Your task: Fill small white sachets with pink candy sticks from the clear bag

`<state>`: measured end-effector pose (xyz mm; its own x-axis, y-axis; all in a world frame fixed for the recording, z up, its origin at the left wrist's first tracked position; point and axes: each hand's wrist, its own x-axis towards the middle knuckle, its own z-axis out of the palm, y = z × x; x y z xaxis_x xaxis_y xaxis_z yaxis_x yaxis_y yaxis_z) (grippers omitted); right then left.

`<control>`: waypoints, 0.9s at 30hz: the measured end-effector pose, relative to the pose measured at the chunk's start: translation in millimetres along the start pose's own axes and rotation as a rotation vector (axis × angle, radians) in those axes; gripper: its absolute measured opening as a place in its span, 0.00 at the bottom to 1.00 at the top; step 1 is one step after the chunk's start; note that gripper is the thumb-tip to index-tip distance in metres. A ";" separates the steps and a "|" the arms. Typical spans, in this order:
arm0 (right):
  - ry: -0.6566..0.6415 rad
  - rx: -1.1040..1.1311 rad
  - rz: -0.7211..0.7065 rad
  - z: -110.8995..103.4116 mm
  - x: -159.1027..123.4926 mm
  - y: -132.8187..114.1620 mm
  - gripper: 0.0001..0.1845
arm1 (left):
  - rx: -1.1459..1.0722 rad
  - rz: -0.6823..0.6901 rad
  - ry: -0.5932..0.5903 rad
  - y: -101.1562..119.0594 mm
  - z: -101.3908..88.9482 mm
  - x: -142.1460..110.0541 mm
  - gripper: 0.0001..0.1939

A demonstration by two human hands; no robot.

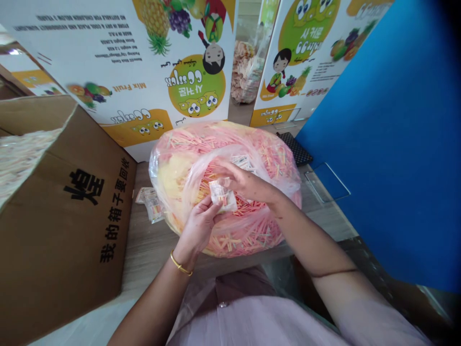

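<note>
My left hand (205, 218) pinches a small clear printed packet (227, 201) between thumb and fingers; a few pink and yellow sticks show inside it. My right hand (248, 183) is at the packet's upper edge with its fingers bent together; whatever is between its fingertips is hidden. Both hands are above the mouth of a large clear plastic bag (283, 192) full of thin pink and yellow candy sticks (248, 240). More printed packets (240, 161) lie on the sticks just beyond my right hand.
Left of the bag, a few packets (153, 206) lie on the grey table (140, 254). A brown carton (82, 230) stands at left. White printed cartons (144, 72) line the back, with a filled bag (247, 72) between them. A blue panel (389, 144) bounds the right.
</note>
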<state>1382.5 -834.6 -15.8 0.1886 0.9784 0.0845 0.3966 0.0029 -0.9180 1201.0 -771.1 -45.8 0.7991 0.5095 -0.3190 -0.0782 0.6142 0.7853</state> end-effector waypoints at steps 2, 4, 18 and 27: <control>-0.051 -0.018 -0.016 0.4 -0.5 0.6 0.22 | 0.011 -0.032 -0.006 0.8 -1.8 -2.5 0.24; -0.069 -0.020 -0.036 2.7 -1.8 0.1 0.22 | 0.031 -0.037 -0.014 1.6 -3.4 -4.6 0.25; -0.065 0.134 0.013 24.4 -11.3 3.5 0.16 | 0.234 0.132 0.081 1.2 -11.0 -23.2 0.24; -0.058 0.049 -0.001 27.1 -19.7 -6.9 0.13 | 0.405 0.268 0.132 7.6 0.4 -31.1 0.20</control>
<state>1351.7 -848.2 -21.6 0.1352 0.9888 0.0639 0.3522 0.0123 -0.9358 1175.8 -782.5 -29.6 0.6983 0.7054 -0.1219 -0.0114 0.1812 0.9834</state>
